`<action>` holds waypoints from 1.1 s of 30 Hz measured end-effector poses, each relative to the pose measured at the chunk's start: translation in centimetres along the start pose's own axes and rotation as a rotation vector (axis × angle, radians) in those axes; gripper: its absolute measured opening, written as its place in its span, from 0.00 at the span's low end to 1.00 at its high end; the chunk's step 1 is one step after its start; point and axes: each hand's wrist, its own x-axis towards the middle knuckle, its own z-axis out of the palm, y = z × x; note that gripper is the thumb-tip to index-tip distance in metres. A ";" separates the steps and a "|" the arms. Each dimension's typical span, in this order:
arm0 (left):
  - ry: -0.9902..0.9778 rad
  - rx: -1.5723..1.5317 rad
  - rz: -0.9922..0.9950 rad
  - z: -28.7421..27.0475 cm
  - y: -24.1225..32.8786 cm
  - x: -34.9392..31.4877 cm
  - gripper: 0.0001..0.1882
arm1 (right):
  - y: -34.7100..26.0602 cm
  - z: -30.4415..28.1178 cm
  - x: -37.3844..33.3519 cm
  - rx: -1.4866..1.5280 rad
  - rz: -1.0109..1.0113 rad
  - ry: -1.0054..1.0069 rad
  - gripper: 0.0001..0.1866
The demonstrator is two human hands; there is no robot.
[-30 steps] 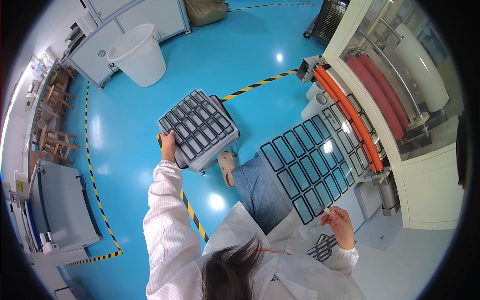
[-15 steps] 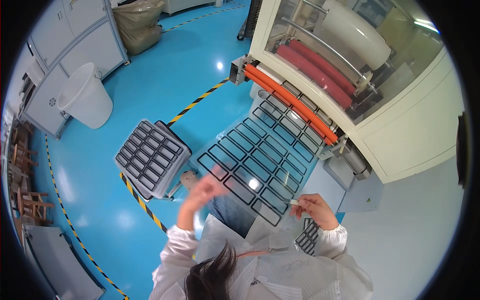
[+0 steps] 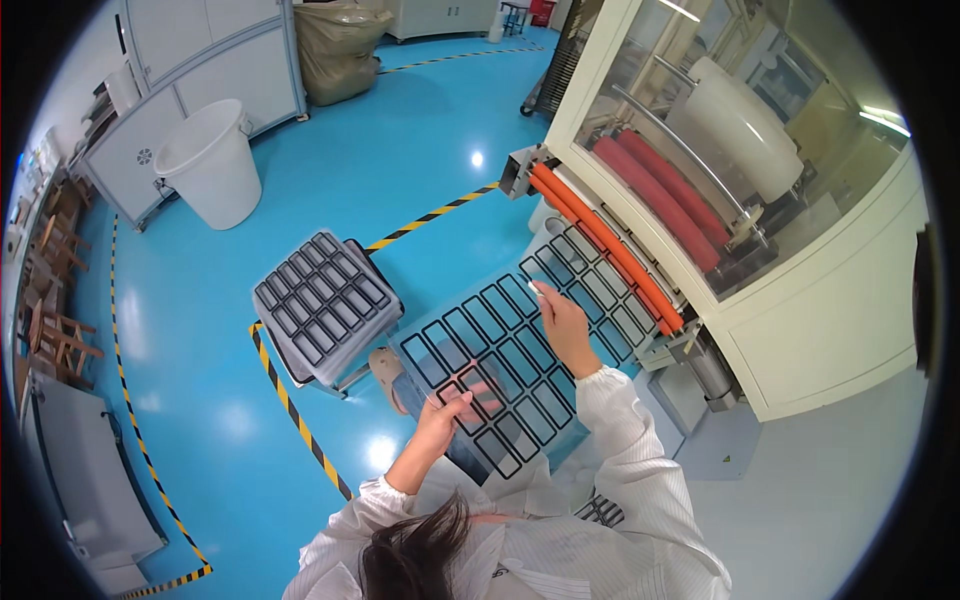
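A long clear film (image 3: 512,352) printed with rows of black rectangular frames runs from the machine's orange rollers toward my lap. My left hand (image 3: 436,428) grips the film's near left edge, with the thumb on top and the fingers showing through from beneath. Over the film's far part, my right hand (image 3: 566,328) pinches a small white-handled tool (image 3: 536,287). Its tip is too small to make out. To the left, a stack of cut sheets (image 3: 322,296) with the same black frames rests on a small stand.
The cream machine (image 3: 840,345) with orange rollers (image 3: 605,243) stands at the right, a large white film roll (image 3: 745,125) behind its window. A white bin (image 3: 212,170) and a brown bag (image 3: 340,60) are at the far left. Yellow-black tape (image 3: 300,425) marks the blue floor.
My right hand has moved up and away from the film's near right corner to its far part, still with the tool. My left hand, blurred before, now holds the film's near left edge.
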 end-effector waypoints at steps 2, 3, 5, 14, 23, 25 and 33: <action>0.015 -0.016 0.013 0.5 0.4 -0.5 0.28 | 0.3 1.2 0.5 -0.020 -0.090 0.028 0.14; 0.024 -0.004 0.011 0.5 0.5 -0.6 0.28 | 0.5 1.7 0.6 -0.016 -0.094 0.026 0.14; 0.043 0.009 0.011 0.4 0.7 -1.0 0.27 | 0.3 2.4 0.8 -0.002 -0.125 0.049 0.15; 0.136 0.099 0.010 1.1 2.4 -2.3 0.25 | 0.2 3.9 0.6 -0.151 -0.138 -0.100 0.14; 0.177 0.075 -0.002 0.5 2.7 -3.6 0.26 | -1.0 4.5 0.5 -0.300 -0.169 -0.256 0.14; 0.178 0.067 -0.007 0.3 2.7 -3.9 0.25 | -1.2 3.4 -0.1 -0.348 -0.181 -0.300 0.16; 0.229 0.066 -0.005 -1.1 2.8 -5.5 0.27 | -2.6 -6.3 -9.2 -0.430 -0.135 -0.601 0.22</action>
